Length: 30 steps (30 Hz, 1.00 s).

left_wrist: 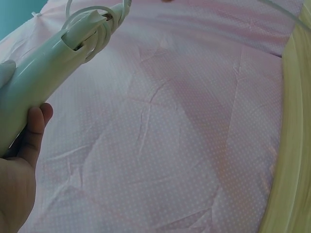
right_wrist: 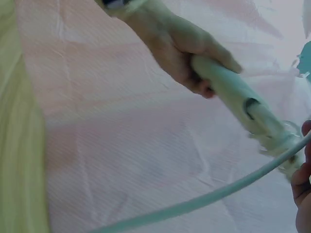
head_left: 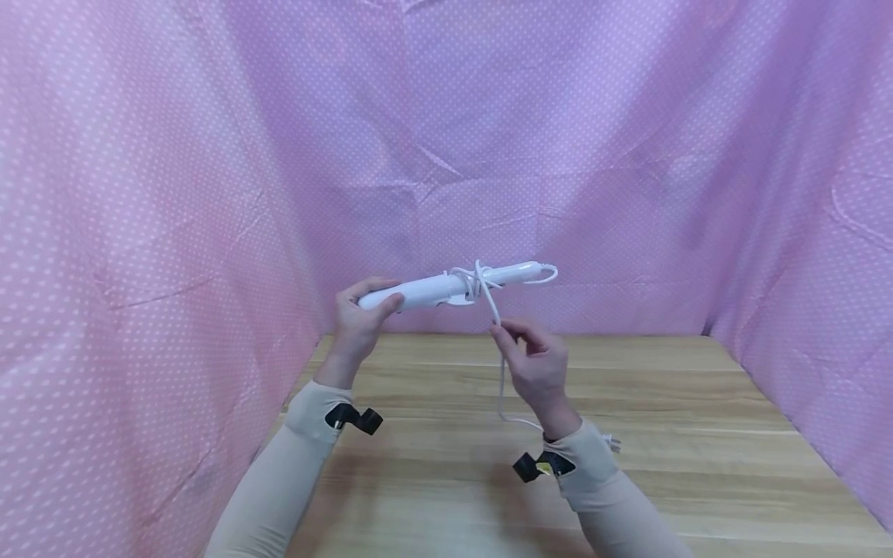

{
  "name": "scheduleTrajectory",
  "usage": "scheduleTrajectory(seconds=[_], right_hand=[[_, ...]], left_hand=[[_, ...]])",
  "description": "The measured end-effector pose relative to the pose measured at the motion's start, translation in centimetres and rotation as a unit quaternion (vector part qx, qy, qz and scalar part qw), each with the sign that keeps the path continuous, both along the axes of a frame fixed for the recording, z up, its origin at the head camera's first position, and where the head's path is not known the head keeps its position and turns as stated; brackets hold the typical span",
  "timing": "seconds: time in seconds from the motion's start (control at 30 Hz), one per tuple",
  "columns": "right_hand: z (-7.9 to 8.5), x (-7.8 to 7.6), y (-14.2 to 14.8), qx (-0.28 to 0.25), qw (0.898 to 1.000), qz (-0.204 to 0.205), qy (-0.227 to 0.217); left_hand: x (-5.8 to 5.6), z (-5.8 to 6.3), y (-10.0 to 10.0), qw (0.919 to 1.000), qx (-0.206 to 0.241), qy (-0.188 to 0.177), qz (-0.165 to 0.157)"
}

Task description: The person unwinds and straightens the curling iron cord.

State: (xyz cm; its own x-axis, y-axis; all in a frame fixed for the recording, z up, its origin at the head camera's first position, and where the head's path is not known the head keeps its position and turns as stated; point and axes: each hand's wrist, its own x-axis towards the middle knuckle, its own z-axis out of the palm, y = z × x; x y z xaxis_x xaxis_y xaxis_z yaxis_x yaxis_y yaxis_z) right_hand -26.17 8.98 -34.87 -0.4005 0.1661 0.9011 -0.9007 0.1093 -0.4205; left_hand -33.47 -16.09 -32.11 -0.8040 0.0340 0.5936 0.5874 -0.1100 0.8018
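Observation:
A white hair iron (head_left: 422, 293), long and rounded, is held up above the table, slightly tilted. My left hand (head_left: 357, 325) grips its thicker end, with the thumb along the near side. Several loops of the white cord (head_left: 477, 283) wrap around the narrower part, and a short bend of cord leaves the far right end. Below the loops, my right hand (head_left: 539, 363) pinches the cord between thumb and fingertips. From there the loose length hangs down to the table. In the right wrist view the cord (right_wrist: 209, 198) crosses close to the camera, in front of the iron (right_wrist: 233, 92).
The cord's plug (head_left: 611, 442) lies on the wooden table (head_left: 432, 480), partly behind my right sleeve. Pink dotted cloth (head_left: 446, 155) hangs at the back and on both sides. A black camera mount is strapped to each wrist.

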Motion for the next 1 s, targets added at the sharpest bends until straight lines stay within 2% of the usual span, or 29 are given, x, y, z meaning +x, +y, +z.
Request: scheduleTrajectory(seconds=[0.13, 0.23, 0.4, 0.57, 0.73, 0.8, 0.87, 0.93, 1.0], right_hand=[[1.5, 0.5, 2.8, 0.059, 0.993, -0.099, 0.039], [2.6, 0.7, 4.9, 0.078, 0.987, -0.132, 0.054], [4.1, 0.3, 7.8, 0.057, 0.992, -0.103, 0.047], [5.1, -0.1, 10.3, 0.009, 0.998, -0.053, 0.013], [5.7, -0.5, 13.0, -0.038, 0.998, -0.023, -0.047], [5.6, -0.6, 14.0, -0.038, 0.996, -0.023, -0.076], [5.3, -0.6, 15.0, -0.035, 0.993, -0.017, -0.110], [4.7, -0.6, 15.9, -0.013, 0.989, -0.023, -0.145], [4.0, -0.4, 16.6, 0.017, 0.984, -0.027, -0.176]], left_hand=[[0.2, -0.3, -0.5, 1.0000, -0.008, -0.001, 0.005], [0.5, -0.4, -0.8, 0.9999, -0.014, -0.001, 0.009], [0.8, -0.5, -1.5, 0.9993, -0.034, 0.016, -0.004], [1.1, -0.8, -2.3, 0.9983, -0.047, 0.031, -0.015], [1.4, -1.1, -3.2, 0.9952, -0.020, 0.056, -0.078], [1.5, -1.1, -3.6, 0.9929, -0.004, 0.063, -0.100], [1.6, -1.1, -3.9, 0.9922, 0.003, 0.069, -0.104], [1.7, -1.1, -4.1, 0.9926, 0.012, 0.072, -0.097], [1.8, -1.0, -4.3, 0.9942, 0.015, 0.074, -0.076]])
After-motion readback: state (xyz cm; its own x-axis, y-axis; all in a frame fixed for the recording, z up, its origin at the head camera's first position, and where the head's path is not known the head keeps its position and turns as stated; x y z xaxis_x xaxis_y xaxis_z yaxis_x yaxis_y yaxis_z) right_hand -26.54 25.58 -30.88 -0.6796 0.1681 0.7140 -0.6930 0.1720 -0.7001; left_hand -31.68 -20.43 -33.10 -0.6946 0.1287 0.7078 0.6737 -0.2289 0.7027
